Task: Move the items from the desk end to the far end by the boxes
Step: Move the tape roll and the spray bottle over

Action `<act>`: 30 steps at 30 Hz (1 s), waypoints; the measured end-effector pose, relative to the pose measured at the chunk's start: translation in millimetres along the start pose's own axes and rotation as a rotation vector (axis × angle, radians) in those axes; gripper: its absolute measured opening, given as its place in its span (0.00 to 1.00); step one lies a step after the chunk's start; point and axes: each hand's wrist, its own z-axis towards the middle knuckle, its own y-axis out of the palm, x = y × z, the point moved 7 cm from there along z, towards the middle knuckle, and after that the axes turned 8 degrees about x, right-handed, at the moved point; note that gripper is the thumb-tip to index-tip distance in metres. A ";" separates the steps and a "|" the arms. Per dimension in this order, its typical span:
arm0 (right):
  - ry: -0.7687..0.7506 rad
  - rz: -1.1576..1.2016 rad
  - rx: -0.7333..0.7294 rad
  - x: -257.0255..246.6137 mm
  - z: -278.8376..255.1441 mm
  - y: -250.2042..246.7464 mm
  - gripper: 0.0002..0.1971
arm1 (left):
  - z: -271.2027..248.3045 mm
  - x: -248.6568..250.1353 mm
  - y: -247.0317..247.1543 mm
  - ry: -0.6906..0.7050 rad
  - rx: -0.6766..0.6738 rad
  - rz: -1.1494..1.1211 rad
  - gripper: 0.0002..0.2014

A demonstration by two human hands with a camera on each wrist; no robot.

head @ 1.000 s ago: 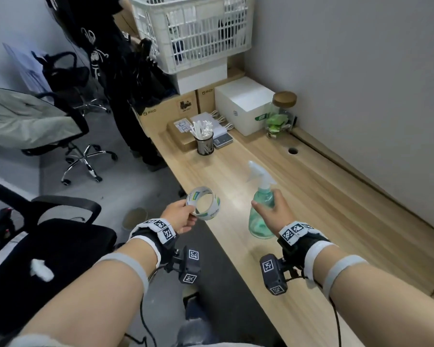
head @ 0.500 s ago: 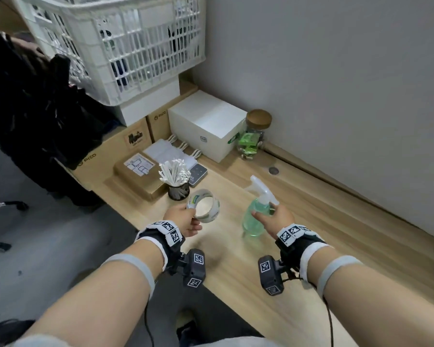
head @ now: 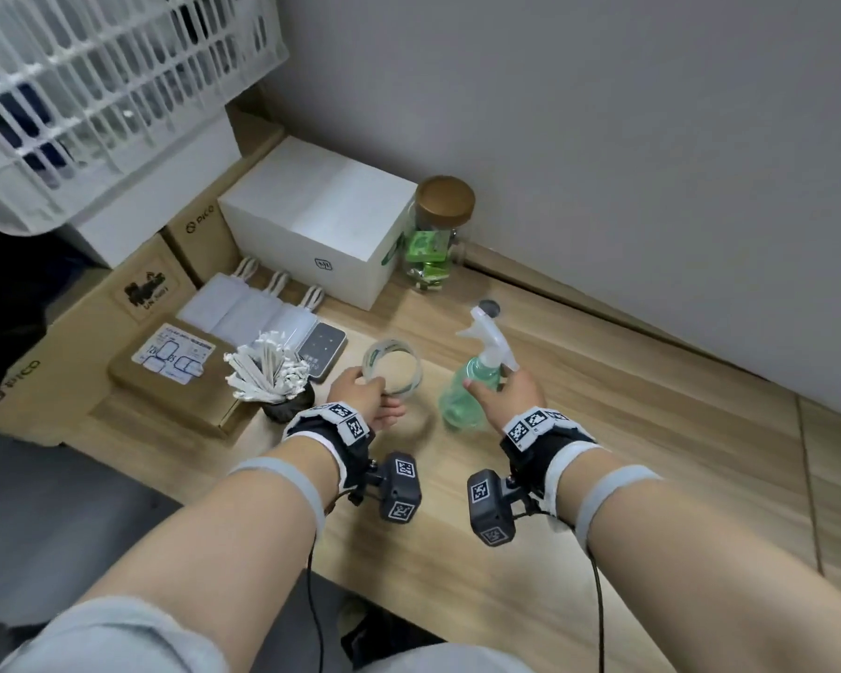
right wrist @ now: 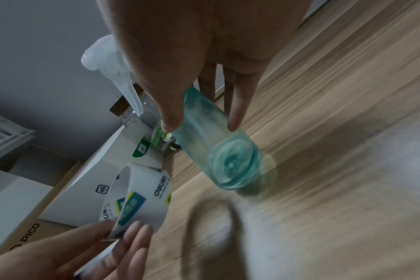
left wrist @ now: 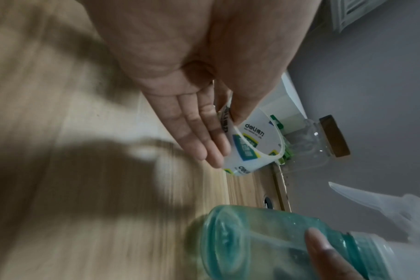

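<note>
My left hand (head: 360, 393) pinches a clear tape roll (head: 392, 366) with a white printed core, thumb inside the ring and fingers outside, holding it just above the wooden desk (head: 627, 444). The left wrist view shows the tape roll (left wrist: 254, 145) at my fingertips (left wrist: 204, 145). My right hand (head: 511, 395) grips a green spray bottle (head: 472, 388) with a white trigger head, tilted and lifted a little off the desk. In the right wrist view the spray bottle (right wrist: 218, 151) shows its base, with the tape roll (right wrist: 142, 200) to its left.
At the desk's far end stand a white box (head: 321, 221), a cork-lidded glass jar (head: 433, 240), PICO cardboard boxes (head: 79, 332), a dark cup of white sticks (head: 275, 376), a small grey device (head: 322, 351) and white tags. A white basket (head: 93, 80) sits atop the boxes.
I have walked along the desk toward the boxes. Both hands have carried the tape roll and the spray bottle forward and lower, close to the cup and the jar.
</note>
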 end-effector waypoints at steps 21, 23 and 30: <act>-0.022 0.153 -0.059 -46.8 123.0 41.8 0.33 | 75.0 59.5 51.0 -0.126 -0.042 -0.210 0.31; -0.006 0.238 -0.087 -41.0 110.2 36.6 0.35 | 52.7 64.2 42.4 -0.079 -0.045 -0.156 0.26; 0.111 0.596 0.035 18.6 24.3 -52.7 0.27 | -52.2 80.2 39.6 0.144 -0.248 -0.103 0.15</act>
